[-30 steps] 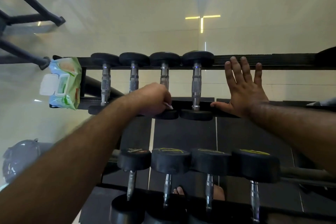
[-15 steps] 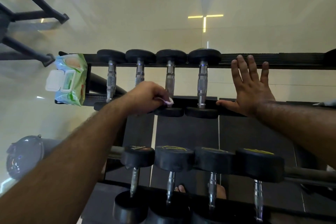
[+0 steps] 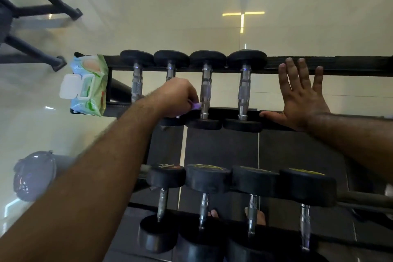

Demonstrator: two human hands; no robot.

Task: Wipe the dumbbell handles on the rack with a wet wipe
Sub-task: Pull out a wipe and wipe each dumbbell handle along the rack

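Nearest to us, below both forearms, the lower tier of the black metal rack (image 3: 361, 66) carries four black rubber-headed dumbbells with knurled steel grips (image 3: 251, 204); bare toes (image 3: 214, 214) show on the dark floor tiles between them.

Above that, on the upper tier, our left hand (image 3: 176, 98) is clenched around the steel handle of the second dumbbell (image 3: 170, 72) from the left, covering most of it, with a small pale lilac wet wipe (image 3: 196, 107) pinched in its fingers and poking out on the thumb side, just beside the third dumbbell's handle (image 3: 205, 93). The first dumbbell (image 3: 136, 85) lies just left of this hand, partly hidden by the wrist; the fourth dumbbell (image 3: 243, 91) lies between our two hands.

Our right hand (image 3: 302, 95) is released, fingers straight and spread, palm down across the gap between the rack's rails, the thumb on the near rail just beside the fourth dumbbell's near head and the fingertips reaching the far rail.

Left of the left hand, a green and blue wipes packet with its white flip lid open (image 3: 85, 89) sits at the rack's end. Beyond lies glossy cream floor (image 3: 170, 6), with black equipment legs (image 3: 42, 6) at far left.
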